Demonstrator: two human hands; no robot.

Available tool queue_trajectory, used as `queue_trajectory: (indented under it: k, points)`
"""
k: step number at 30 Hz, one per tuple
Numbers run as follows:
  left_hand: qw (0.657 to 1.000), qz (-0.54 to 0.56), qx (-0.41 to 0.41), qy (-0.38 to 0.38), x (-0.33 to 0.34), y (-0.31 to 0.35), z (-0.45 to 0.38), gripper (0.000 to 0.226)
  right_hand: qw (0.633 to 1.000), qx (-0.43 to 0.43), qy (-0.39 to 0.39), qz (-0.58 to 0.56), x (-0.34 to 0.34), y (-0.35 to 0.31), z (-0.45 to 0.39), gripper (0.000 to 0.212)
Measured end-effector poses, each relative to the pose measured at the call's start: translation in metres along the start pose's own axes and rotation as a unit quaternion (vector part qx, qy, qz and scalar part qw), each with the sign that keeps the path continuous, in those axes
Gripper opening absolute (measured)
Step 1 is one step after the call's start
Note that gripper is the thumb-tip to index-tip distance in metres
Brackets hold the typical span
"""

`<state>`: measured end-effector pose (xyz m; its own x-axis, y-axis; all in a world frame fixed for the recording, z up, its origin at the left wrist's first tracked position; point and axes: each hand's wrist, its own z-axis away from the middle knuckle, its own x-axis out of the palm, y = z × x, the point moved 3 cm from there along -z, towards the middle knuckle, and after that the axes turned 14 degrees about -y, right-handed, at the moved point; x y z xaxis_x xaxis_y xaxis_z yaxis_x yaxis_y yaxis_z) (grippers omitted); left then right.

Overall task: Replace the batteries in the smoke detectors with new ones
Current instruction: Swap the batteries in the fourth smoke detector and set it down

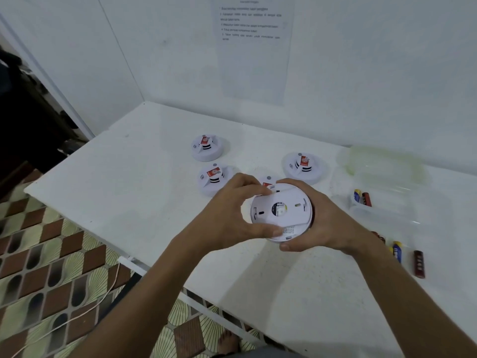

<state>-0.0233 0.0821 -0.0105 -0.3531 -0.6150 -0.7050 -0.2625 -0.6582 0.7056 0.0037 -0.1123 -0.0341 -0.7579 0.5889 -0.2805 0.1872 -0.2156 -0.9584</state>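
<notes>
- Nearest me are my two forearms, reaching in over the white table (160, 156); between them I hold one smoke detector (281, 211) above the tabletop, back side turned up to me.
- My right hand (320, 226) cups the detector's body from the right and underneath, fingers curled round its edge. My left hand (232, 213) pinches the back plate, thumb low on the rim, fingertips at the upper edge.
- As I judge it, I'm twisting the back plate off or on. To do it well, I keep the right hand braced and let the left turn flat, without tilting.
- The back is white and round, with slots and a small central opening showing something yellowish.
- Three more detectors (207, 148) sit face up behind, and a fourth is mostly hidden by my hands.
- A clear container (382, 202) at right holds batteries (361, 198); loose batteries (418, 263) lie nearer me. I can't tell old from new.
</notes>
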Motion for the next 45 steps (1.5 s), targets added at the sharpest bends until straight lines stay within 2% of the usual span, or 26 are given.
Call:
queue_trajectory:
  k: [7,18,22,29,34,39,45]
  points:
    - [0.999,0.033,-0.018,-0.024,0.001,0.002,-0.003,0.07,1.0,0.006,0.003,0.01,-0.003,0.002,0.0,0.099]
    - [0.984,0.141,-0.029,-0.103,-0.006,-0.004,-0.011,0.065,1.0,0.011,0.0,0.013,-0.01,0.002,0.0,0.098]
    - [0.982,0.141,-0.041,-0.12,-0.012,-0.003,-0.013,0.067,1.0,0.013,-0.002,0.016,-0.009,0.003,-0.002,0.098]
    - [0.984,0.162,-0.048,-0.064,-0.006,-0.005,-0.013,0.067,0.999,-0.011,0.028,0.022,-0.008,0.002,-0.002,0.094]
    - [0.992,0.11,-0.056,-0.013,0.0,-0.003,-0.009,0.07,0.999,-0.014,0.027,0.031,-0.007,0.002,-0.003,0.093]
    - [0.996,0.048,-0.032,-0.068,-0.005,0.0,-0.009,0.07,0.999,-0.001,0.001,0.033,-0.008,0.001,-0.004,0.095]
    - [0.988,0.142,-0.042,-0.029,0.002,0.001,-0.008,0.067,0.999,-0.022,0.028,0.028,-0.012,-0.006,-0.003,0.09]
